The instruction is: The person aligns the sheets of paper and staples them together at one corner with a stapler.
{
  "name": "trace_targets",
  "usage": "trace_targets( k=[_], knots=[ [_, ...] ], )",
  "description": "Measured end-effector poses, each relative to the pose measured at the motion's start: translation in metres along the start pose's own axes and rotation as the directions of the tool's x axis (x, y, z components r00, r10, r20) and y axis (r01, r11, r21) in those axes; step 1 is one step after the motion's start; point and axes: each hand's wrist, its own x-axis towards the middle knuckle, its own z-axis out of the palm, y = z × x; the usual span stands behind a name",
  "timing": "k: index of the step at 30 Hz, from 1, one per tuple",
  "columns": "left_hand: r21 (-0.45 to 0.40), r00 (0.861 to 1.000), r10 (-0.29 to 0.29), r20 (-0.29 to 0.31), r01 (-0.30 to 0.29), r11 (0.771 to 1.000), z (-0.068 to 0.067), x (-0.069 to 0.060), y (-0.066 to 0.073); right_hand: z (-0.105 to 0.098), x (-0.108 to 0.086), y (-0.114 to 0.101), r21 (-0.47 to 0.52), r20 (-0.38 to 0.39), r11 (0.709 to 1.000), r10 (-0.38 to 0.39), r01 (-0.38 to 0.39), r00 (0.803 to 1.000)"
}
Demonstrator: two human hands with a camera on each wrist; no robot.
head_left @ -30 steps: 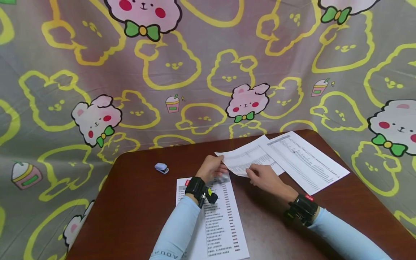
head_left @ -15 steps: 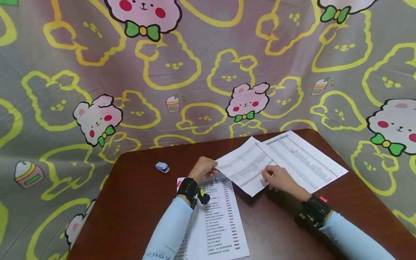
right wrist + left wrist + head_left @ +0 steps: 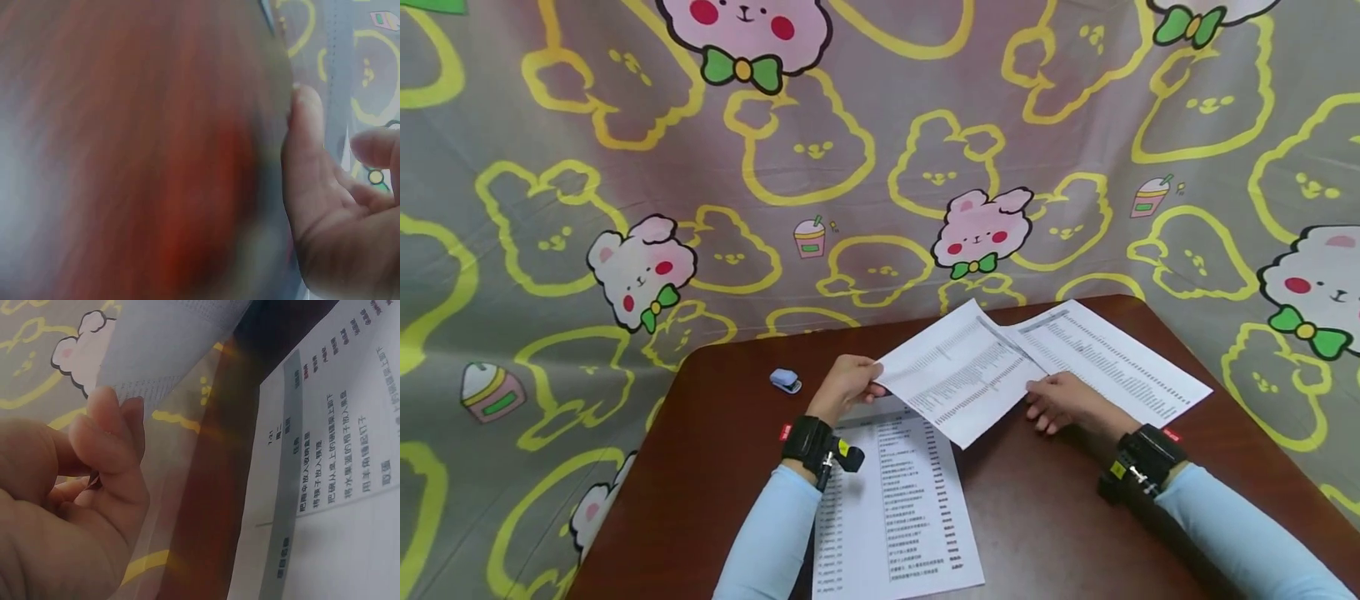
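A printed sheet of paper (image 3: pixel 958 375) is held up off the table between both hands. My left hand (image 3: pixel 847 385) pinches its left corner between thumb and fingers; in the left wrist view the sheet (image 3: pixel 178 347) rises above the fingertips. At its right edge my right hand (image 3: pixel 1067 402) has thumb and finger on the paper, and the right wrist view shows the sheet (image 3: pixel 337 69) nearly edge-on between them. Below the left hand a second printed sheet (image 3: pixel 910 508) lies flat on the table, its table of text readable in part in the left wrist view.
Another printed sheet (image 3: pixel 1112 362) lies at the back right, partly covered by the lifted one. A small light-purple stapler (image 3: pixel 786 381) sits left of the left hand. The brown table (image 3: pixel 700 467) ends against a patterned cloth (image 3: pixel 880 167) at the back.
The lifted sheet has been raised and turned, and now lies more taut between the hands. My right hand has moved right to its right edge; my left hand has shifted slightly left.
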Motion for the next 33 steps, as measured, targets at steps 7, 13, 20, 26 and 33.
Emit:
trace_targets(
  k=[7, 13, 20, 26, 33],
  knots=[
    [0.133, 0.999, 0.021, 0.046, -0.027, 0.991, -0.006, -0.009, -0.002, 0.005, 0.0, -0.014, 0.203, -0.075, 0.978, -0.027, 0.041, 0.997],
    [0.332, 0.993, 0.036, 0.115, -0.072, 0.941, -0.014, -0.018, -0.005, 0.009, 0.001, -0.019, 0.247, -0.112, 0.969, 0.009, 0.019, 0.994],
    [0.387, 0.979, 0.04, 0.202, -0.117, 0.915, -0.022, -0.031, -0.001, 0.012, 0.003, -0.028, 0.243, -0.137, 0.97, 0.002, 0.032, 0.991],
    [0.394, 0.968, 0.044, 0.247, -0.142, 0.908, -0.032, -0.035, -0.002, 0.013, 0.002, -0.039, 0.262, -0.119, 0.964, -0.016, 0.047, 0.993],
    [0.297, 0.96, 0.045, 0.276, -0.129, 0.946, -0.042, -0.028, -0.018, 0.016, -0.001, -0.047, 0.25, -0.115, 0.965, -0.051, 0.079, 0.992]
  ],
)
